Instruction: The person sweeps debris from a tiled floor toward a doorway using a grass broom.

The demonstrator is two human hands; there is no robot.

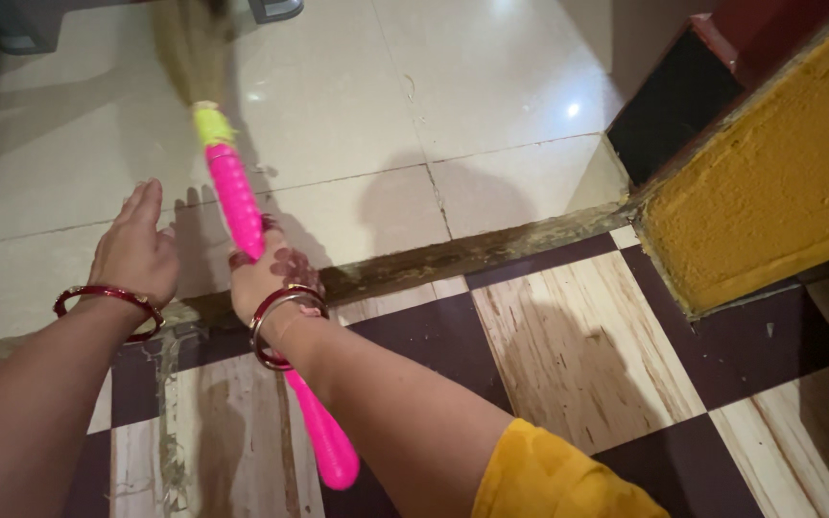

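Observation:
My right hand (263,273) grips the bright pink handle of a broom (233,197). The handle runs from below my wrist up to a yellow-green collar, and the straw bristles (189,43) rest on the white floor tiles at the top. The handle's rounded end (336,463) sticks out under my forearm. My left hand (136,251) hovers flat, palm down, fingers together and pointing away, just left of the broom, holding nothing. Both wrists wear red and metal bangles.
A worn step edge (453,254) divides white glossy tiles beyond from a dark-and-wood checkered floor near me. A yellow wall corner (769,182) and a dark red and black panel (678,101) stand at the right. Grey furniture feet (275,10) show at the top.

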